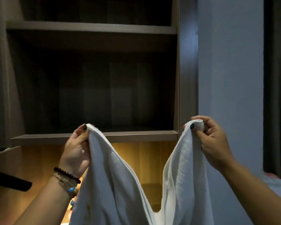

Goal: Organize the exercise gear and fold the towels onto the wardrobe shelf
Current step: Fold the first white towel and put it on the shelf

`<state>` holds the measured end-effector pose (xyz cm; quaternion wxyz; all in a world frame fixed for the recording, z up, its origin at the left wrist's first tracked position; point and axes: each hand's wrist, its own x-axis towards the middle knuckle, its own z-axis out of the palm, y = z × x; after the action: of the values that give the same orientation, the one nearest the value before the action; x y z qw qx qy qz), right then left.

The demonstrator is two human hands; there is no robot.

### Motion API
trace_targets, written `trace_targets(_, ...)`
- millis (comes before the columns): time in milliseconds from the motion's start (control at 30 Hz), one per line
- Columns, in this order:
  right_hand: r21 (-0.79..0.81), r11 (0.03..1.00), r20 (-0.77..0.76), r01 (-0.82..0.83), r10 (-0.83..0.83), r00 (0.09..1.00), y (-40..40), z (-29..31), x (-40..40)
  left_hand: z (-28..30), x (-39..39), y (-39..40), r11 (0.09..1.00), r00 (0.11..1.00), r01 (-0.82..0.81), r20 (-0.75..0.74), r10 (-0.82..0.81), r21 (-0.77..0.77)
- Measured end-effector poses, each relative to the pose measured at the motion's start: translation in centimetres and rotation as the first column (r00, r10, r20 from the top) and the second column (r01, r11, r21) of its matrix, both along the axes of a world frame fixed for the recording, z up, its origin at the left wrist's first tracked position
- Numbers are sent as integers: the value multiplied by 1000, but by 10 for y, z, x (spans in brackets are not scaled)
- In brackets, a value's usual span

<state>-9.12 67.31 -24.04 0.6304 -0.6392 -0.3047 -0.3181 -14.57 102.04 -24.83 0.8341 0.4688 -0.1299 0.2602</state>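
A white towel [113, 184] hangs in front of me, held up by two corners and sagging in a deep V between them. My left hand [76, 150] pinches the left corner, with beaded bracelets on its wrist. The right corner is bunched in the fingers of my right hand [212, 143]. Behind the towel stands the dark wooden wardrobe, with its middle shelf [136, 135] level with my hands. The towel's lower part runs out of the bottom of the view.
An upper shelf [91, 27] crosses the wardrobe near the top. Below the middle shelf a lit wooden compartment [149, 159] glows yellow. A pale wall [230, 62] rises on the right, with another white cloth [277, 185] at its foot. A dark handle-like bar [11, 181] juts in from the left.
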Motion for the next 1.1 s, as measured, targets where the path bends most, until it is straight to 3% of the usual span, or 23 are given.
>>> trace_targets(100,-7,968,-72,-250,249,966,19,7,-26,7,-13,-19,995,996,82,39,-85,59)
trace_targets(267,26,881,-198,-473,469,861,40,3,-45,4,-30,-44,978,985,130,90,-146,162)
trace_targets(467,44,838,-336,-544,525,782,60,-16,-47,-13,-40,-57,942,980,180,33,-197,282)
trace_targets(700,124,734,-382,-668,657,650,71,-42,-39,-40,-39,-75,899,957,278,-18,-289,339)
trace_targets(833,163,694,-412,-702,694,590,70,-56,-36,-55,-41,-79,895,967,249,-37,-254,370)
trace_targets(1000,189,736,-454,-651,653,606,75,-76,-40,-77,-51,-89,947,991,134,-63,-121,292)
trace_targets(1100,190,765,-479,-616,620,622,81,-98,-50,-104,-67,-98,982,986,68,-164,-39,175)
